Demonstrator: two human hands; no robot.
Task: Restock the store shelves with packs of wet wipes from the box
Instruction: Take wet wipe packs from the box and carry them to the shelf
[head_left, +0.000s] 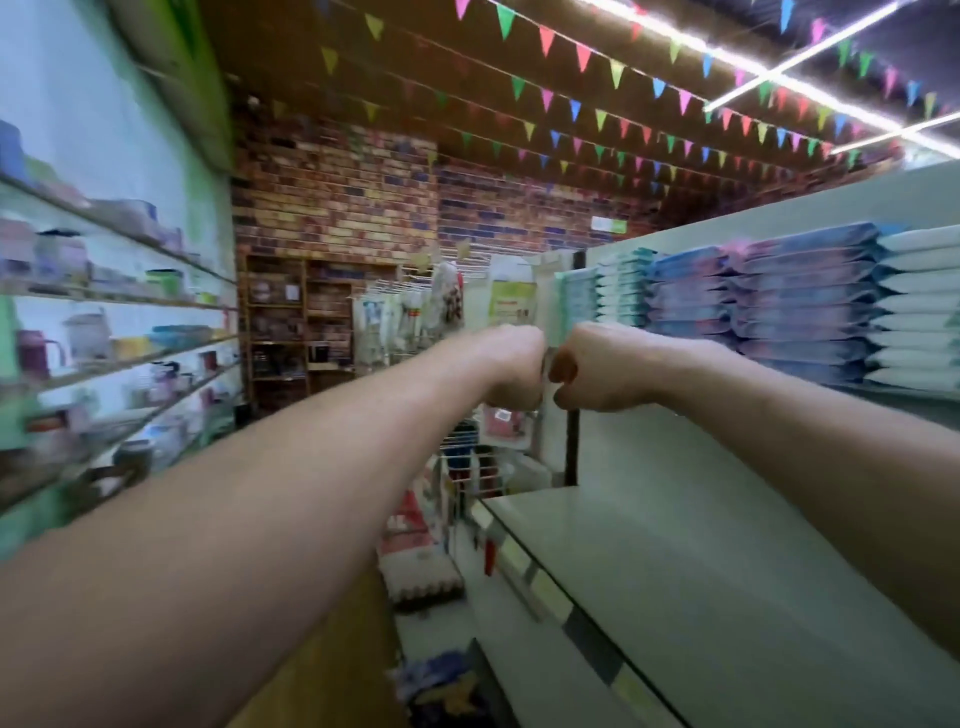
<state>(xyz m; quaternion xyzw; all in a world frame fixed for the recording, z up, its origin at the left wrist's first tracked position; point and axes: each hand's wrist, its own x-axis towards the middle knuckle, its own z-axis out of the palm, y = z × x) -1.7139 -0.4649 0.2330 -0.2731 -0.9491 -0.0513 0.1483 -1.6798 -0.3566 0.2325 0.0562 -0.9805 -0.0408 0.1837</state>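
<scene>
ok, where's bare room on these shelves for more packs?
Bare: lower shelf, between back panel and price-strip edge. Crowded: top shelf, wipe stacks fill it rightward from the teal pack that left hand and right hand grip.

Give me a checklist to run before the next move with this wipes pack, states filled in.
1. Grip: left hand and right hand both hold the teal pack: ok.
2. Pack is up at the row's left end, by the teal stack: ok.
3. Pack seated on the shelf: cannot tell, hands hide it.
4. Neighbouring blue stacks stand tidy: ok.
5. Labels readable: not ok, blurred.
</scene>
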